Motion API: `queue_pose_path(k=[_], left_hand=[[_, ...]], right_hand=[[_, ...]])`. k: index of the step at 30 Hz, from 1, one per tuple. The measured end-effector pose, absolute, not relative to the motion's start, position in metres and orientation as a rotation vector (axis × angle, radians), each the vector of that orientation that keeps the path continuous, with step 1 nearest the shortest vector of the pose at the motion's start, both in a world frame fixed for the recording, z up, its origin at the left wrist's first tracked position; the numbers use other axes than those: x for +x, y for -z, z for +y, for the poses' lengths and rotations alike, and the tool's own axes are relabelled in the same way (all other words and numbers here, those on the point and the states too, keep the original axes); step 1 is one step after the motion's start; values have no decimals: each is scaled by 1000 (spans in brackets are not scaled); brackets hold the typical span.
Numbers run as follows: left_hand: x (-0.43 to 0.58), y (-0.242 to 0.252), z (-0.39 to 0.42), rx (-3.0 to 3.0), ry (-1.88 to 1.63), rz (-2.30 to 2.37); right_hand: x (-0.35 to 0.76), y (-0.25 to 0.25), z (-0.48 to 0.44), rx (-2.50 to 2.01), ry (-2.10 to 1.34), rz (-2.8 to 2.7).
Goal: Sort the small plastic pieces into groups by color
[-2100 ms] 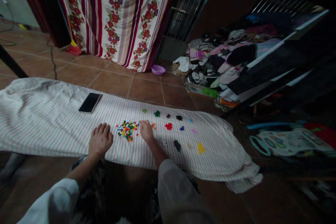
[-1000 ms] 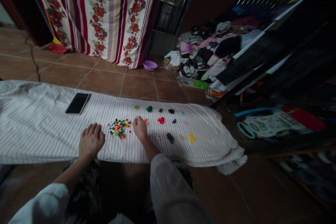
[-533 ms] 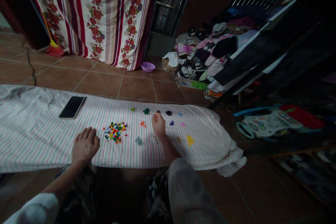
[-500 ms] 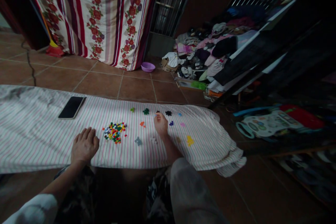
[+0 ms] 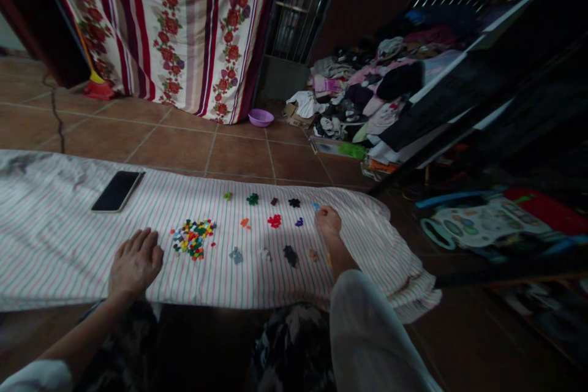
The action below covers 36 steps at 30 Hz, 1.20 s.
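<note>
My left hand (image 5: 136, 261) lies flat on the striped cloth (image 5: 68, 257), fingers stretched out, left of a mixed heap of small coloured pieces (image 5: 195, 237). My right hand (image 5: 329, 220) has its fingers pinched together at the light blue pieces (image 5: 315, 205); anything between the fingertips is too small to make out. Sorted by colour, little piles lie left of it: red pieces (image 5: 274, 221), black pieces (image 5: 294, 203), dark blue pieces (image 5: 299, 222) and dark grey pieces (image 5: 290, 255). The right wrist partly covers the yellow pieces (image 5: 329, 260). The pink pile is hidden by the hand.
A phone (image 5: 118, 191) rests on the cloth at the left. Beyond the cloth's far edge, a purple basin (image 5: 261, 117) stands on the tiled floor near a floral curtain (image 5: 193, 30). Heaped clothes (image 5: 358, 86) and a toy panel (image 5: 473, 220) lie to the right.
My right hand has moved right, from above the brown and red piles to the light blue one, uncovering the red and dark grey piles. The left hand stays flat. The view has shifted slightly.
</note>
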<state>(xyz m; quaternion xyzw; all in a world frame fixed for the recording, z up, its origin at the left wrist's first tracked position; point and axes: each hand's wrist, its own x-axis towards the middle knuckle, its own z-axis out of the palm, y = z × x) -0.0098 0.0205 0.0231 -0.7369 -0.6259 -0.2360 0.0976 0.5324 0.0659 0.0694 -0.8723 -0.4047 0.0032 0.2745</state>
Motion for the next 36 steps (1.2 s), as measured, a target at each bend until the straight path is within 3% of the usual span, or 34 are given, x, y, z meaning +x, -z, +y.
queue_pose_path(k=[16, 36], left_hand=[[-13, -19, 24, -2154, 640, -1788], [-13, -21, 23, -2165, 577, -1790]], right_hand=[[557, -49, 96, -2485, -50, -1230], [558, -49, 113, -2338, -150, -1526]])
